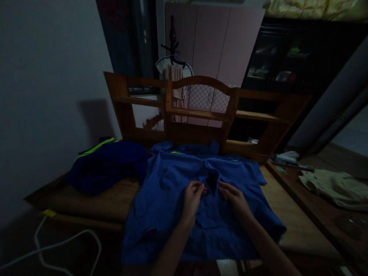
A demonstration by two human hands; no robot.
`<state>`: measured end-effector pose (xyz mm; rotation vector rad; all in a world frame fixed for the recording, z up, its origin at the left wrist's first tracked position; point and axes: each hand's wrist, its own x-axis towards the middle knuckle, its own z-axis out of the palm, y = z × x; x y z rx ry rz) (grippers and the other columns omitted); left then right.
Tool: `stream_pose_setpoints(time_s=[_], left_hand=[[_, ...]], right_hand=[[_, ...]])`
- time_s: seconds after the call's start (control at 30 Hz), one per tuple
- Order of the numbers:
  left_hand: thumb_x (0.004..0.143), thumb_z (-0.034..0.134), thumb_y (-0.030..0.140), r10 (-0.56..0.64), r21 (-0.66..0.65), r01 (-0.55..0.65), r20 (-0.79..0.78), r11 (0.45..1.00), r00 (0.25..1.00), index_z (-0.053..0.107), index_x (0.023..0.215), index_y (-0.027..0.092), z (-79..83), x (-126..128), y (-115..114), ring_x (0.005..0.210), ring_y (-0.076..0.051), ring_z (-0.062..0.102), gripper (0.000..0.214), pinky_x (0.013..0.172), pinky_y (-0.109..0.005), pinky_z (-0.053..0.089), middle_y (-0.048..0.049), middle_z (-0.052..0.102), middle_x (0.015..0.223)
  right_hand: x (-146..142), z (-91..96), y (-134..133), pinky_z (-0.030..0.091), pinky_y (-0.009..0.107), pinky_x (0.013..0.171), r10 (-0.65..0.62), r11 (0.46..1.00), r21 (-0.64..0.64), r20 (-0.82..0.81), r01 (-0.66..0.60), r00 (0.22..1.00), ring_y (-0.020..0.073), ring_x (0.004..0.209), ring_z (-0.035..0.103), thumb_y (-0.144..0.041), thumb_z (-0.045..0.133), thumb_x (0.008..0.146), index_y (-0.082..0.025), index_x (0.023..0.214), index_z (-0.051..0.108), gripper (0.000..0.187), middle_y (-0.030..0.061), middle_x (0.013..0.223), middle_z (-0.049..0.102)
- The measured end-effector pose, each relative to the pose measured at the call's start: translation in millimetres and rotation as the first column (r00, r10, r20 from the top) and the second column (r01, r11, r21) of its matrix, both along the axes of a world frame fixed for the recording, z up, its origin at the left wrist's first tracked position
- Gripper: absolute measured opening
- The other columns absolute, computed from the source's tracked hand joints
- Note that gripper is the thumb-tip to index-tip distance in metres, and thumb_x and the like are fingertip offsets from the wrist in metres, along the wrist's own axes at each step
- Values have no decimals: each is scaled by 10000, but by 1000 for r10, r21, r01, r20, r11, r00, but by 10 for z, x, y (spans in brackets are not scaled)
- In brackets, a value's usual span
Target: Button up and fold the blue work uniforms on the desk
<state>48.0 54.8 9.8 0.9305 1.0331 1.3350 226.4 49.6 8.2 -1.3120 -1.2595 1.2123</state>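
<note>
A blue shirt [172, 199] lies spread over the wooden surface, its front placket parted in a dark gap between my hands. My left hand [195, 191] pinches the left edge of this opening, thumb against fingers. On the opposite edge, my right hand [233, 194] grips the fabric with its fingertips. Any button at the fingertips is too dark and small to make out. The shirt's collar end points toward the headboard, and bright yellow-green strips show near its shoulders.
Left of the shirt lies a bunched dark blue garment [109, 165] with a yellow-green stripe. A wooden headboard [201, 80] with shelves stands behind. A white cable [69, 239] loops at lower left. Pale cloth [336, 188] lies at right. Clothes [175, 74] hang on a rack beyond.
</note>
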Motion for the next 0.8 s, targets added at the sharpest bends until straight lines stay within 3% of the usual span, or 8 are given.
stream_pose_setpoints(time_s=[0.1,0.23,0.37,0.47,0.7,0.8], left_hand=[[816,567,276,-3,65,13,-160,998,987,541,948,112,-7,19,-37,792,-160,622,212,749,-271,478,-82,632,840],[803,518,164,-6,129,57,-367,990,930,588,902,138,34,54,-89,826,-156,612,125,744,-247,466,-66,636,890],[810,506,156,4,140,73,-485,987,875,590,929,153,42,54,-130,837,-160,598,146,763,-258,460,-61,631,916],[794,522,128,70,159,40,-630,986,773,572,988,158,11,50,-116,915,-175,575,203,823,-283,440,-73,607,985],[796,528,119,95,183,123,-852,975,514,569,909,163,-63,115,80,936,-196,541,129,848,-304,411,-72,576,935],[813,508,138,101,158,87,-882,984,460,578,875,162,-46,138,149,897,-205,556,97,804,-314,418,-76,592,921]], right_hand=[[18,82,-50,350,224,602,46,999,-19,-181,-51,982,102,657,457,-381,598,819,-170,1129,606,375,12,771,507],[-132,278,-141,398,237,655,209,964,155,55,-215,976,118,758,515,-355,571,847,-170,1000,667,258,49,984,552],[-256,326,-192,426,278,818,132,922,313,303,-230,944,161,926,554,-332,537,875,-199,1009,679,237,58,992,588],[-271,289,-220,439,289,812,65,910,358,378,-211,923,166,926,563,-322,501,898,-214,1072,661,260,63,1017,595],[-224,193,-187,426,260,688,2,943,291,482,-163,876,154,799,543,-364,484,903,-192,1186,605,353,64,924,582],[-208,158,-165,412,254,674,-27,948,288,492,-133,870,149,786,530,-379,485,902,-187,1207,588,375,57,907,567]])
